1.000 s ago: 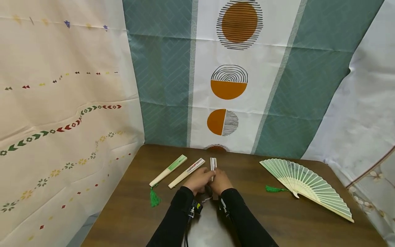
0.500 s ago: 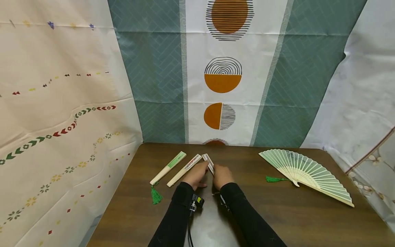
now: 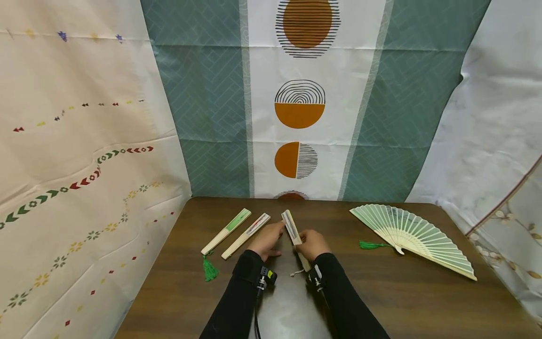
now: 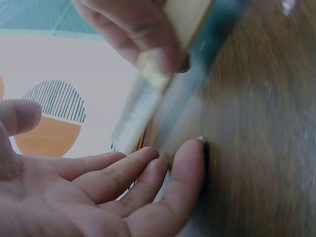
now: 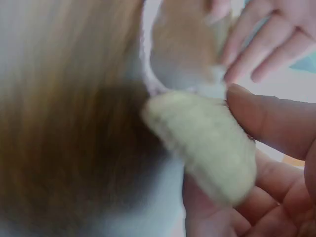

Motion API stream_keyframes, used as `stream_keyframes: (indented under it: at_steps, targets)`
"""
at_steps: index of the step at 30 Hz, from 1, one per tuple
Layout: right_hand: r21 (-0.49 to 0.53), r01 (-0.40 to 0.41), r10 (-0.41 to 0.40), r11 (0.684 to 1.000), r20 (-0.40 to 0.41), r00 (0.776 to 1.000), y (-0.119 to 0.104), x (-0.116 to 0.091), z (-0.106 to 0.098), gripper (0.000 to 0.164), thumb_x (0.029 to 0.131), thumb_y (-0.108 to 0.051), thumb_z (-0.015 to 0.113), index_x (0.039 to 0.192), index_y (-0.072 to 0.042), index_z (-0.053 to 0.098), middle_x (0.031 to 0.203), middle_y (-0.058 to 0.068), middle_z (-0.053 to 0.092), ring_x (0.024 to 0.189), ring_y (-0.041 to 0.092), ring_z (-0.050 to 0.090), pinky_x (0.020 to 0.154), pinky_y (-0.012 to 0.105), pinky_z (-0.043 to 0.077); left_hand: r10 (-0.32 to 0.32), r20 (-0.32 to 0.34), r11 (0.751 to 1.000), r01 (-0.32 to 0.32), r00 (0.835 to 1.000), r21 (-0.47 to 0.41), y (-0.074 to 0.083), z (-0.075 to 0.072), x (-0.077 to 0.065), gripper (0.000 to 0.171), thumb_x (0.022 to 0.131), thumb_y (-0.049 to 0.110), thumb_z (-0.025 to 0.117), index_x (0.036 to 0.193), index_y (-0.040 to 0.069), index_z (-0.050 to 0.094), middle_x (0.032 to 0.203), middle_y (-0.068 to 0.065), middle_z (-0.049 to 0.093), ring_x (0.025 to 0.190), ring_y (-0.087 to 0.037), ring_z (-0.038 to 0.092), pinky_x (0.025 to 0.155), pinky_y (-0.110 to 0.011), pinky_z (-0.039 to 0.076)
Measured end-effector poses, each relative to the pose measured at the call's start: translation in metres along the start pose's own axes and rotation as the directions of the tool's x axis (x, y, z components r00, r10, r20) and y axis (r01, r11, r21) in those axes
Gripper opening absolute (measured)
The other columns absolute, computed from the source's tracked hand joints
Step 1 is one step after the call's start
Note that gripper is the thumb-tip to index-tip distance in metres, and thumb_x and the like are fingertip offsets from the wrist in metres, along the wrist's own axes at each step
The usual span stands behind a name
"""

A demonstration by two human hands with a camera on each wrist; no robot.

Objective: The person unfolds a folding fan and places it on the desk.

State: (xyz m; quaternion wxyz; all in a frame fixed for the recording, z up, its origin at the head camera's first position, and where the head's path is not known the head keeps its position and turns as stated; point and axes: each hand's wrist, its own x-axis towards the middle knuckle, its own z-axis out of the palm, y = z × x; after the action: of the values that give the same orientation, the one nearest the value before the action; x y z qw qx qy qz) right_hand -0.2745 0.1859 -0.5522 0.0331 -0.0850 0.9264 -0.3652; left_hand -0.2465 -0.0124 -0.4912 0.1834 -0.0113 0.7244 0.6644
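Note:
A folded hand fan (image 3: 291, 227) with a pale frame stands tilted at the middle of the table, its far end leaning left. My right hand (image 3: 314, 244) pinches it between thumb and fingers; the right wrist view shows the thumb against the blurred ribbed butt of the fan (image 5: 207, 148). A light cord loop (image 3: 298, 272) trails from its near end. To its left lies my left hand (image 3: 266, 241), palm toward the fan and fingers loosely extended, as the left wrist view shows. Its fingertips (image 4: 148, 154) are close to the fan; whether they touch it I cannot tell.
Left of the hands lie two more folded fans, a printed one (image 3: 246, 236) and a green one (image 3: 226, 231) with a green tassel (image 3: 210, 270). An open green fan (image 3: 412, 242) is spread at the right of the wooden table (image 3: 178, 301). Cloth (image 3: 203, 117) hangs behind.
The fan between the hands has come nearer and turned, its far end swinging left. My right hand has shifted right with it, while the left hand's fingers have come away from the right hand.

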Motion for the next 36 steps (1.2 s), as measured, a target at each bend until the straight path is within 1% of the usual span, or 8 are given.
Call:
stream_keyframes:
  at_steps: [4, 10, 12, 16, 19, 22, 29, 36]
  targets:
    - [0.171, -0.012, 0.015, 0.985, -0.013, 1.000, -0.038, -0.040, -0.022, 0.034, 0.097, -0.012, 0.087, 0.123, 0.007, 0.077, 0.101, 0.017, 0.081, 0.085, 0.025, 0.075, 0.071, 0.037, 0.064, 0.043, -0.005, 0.998, -0.043, 0.999, -0.052, -0.004, 0.005, 0.002, 0.064, 0.124, 0.034, 0.047, 0.174, -0.004, 0.035, 0.173, -0.033, 0.046, 0.159, -0.051, 0.052, 0.112, -0.061, 0.066]
    - [0.266, -0.028, 0.043, 0.964, -0.052, 0.998, -0.063, -0.067, -0.035, 0.036, 0.098, -0.010, 0.088, 0.129, 0.004, 0.077, 0.107, 0.016, 0.082, 0.096, 0.026, 0.076, 0.078, 0.041, 0.068, 0.160, -0.103, 0.973, -0.174, 0.982, -0.148, 0.000, 0.011, 0.002, 0.053, 0.120, 0.021, 0.060, 0.165, -0.004, 0.051, 0.153, -0.032, 0.066, 0.130, -0.038, 0.074, 0.095, -0.042, 0.074]
    - [0.275, -0.029, 0.046, 0.961, -0.056, 0.997, -0.066, -0.070, -0.040, 0.035, 0.098, -0.010, 0.088, 0.128, 0.003, 0.077, 0.108, 0.016, 0.081, 0.097, 0.025, 0.076, 0.079, 0.042, 0.068, 0.180, -0.133, 0.968, -0.199, 0.975, -0.153, 0.005, 0.012, 0.001, 0.050, 0.118, 0.022, 0.065, 0.161, -0.004, 0.057, 0.148, -0.029, 0.070, 0.123, -0.031, 0.076, 0.091, -0.039, 0.075]
    - [0.291, -0.029, 0.045, 0.956, -0.048, 0.998, -0.068, -0.070, -0.045, 0.032, 0.098, -0.011, 0.089, 0.125, 0.002, 0.077, 0.107, 0.015, 0.080, 0.094, 0.023, 0.074, 0.076, 0.038, 0.066, 0.198, -0.147, 0.965, -0.219, 0.969, -0.141, 0.012, 0.013, -0.002, 0.046, 0.116, 0.020, 0.070, 0.155, -0.004, 0.064, 0.144, -0.028, 0.073, 0.124, -0.034, 0.076, 0.088, -0.037, 0.075]
    - [0.305, -0.036, 0.051, 0.952, -0.043, 0.998, -0.067, -0.070, -0.045, 0.029, 0.100, -0.013, 0.087, 0.123, 0.001, 0.078, 0.104, 0.014, 0.080, 0.088, 0.020, 0.073, 0.071, 0.034, 0.063, 0.208, -0.134, 0.967, -0.224, 0.969, -0.118, 0.015, 0.014, -0.003, 0.041, 0.115, 0.017, 0.070, 0.150, -0.004, 0.067, 0.138, -0.025, 0.075, 0.123, -0.032, 0.076, 0.085, -0.037, 0.075]
    - [0.338, -0.044, 0.066, 0.940, -0.055, 0.996, -0.065, -0.070, -0.043, 0.026, 0.106, -0.019, 0.082, 0.122, 0.001, 0.079, 0.104, 0.014, 0.081, 0.083, 0.019, 0.072, 0.068, 0.031, 0.063, 0.213, -0.098, 0.969, -0.223, 0.972, -0.107, 0.015, 0.014, -0.002, 0.035, 0.115, 0.014, 0.071, 0.144, -0.004, 0.072, 0.125, -0.020, 0.077, 0.110, -0.022, 0.077, 0.084, -0.037, 0.075]
    - [0.466, -0.057, 0.122, 0.883, -0.111, 0.986, -0.066, -0.065, -0.046, 0.034, 0.116, -0.028, 0.069, 0.126, 0.003, 0.080, 0.108, 0.019, 0.079, 0.090, 0.024, 0.078, 0.076, 0.049, 0.075, 0.235, -0.043, 0.965, -0.239, 0.971, -0.107, 0.019, 0.015, -0.001, 0.027, 0.114, 0.010, 0.070, 0.137, -0.005, 0.075, 0.116, -0.014, 0.078, 0.101, -0.017, 0.077, 0.082, -0.039, 0.076]
    - [0.453, -0.051, 0.110, 0.890, -0.104, 0.988, -0.066, -0.063, -0.045, 0.030, 0.114, -0.022, 0.072, 0.130, 0.002, 0.081, 0.112, 0.020, 0.083, 0.085, 0.022, 0.081, 0.076, 0.053, 0.075, 0.230, -0.044, 0.967, -0.234, 0.972, -0.100, 0.020, 0.015, 0.001, 0.022, 0.114, 0.005, 0.068, 0.132, -0.006, 0.076, 0.109, -0.010, 0.076, 0.101, -0.020, 0.076, 0.082, -0.041, 0.076]
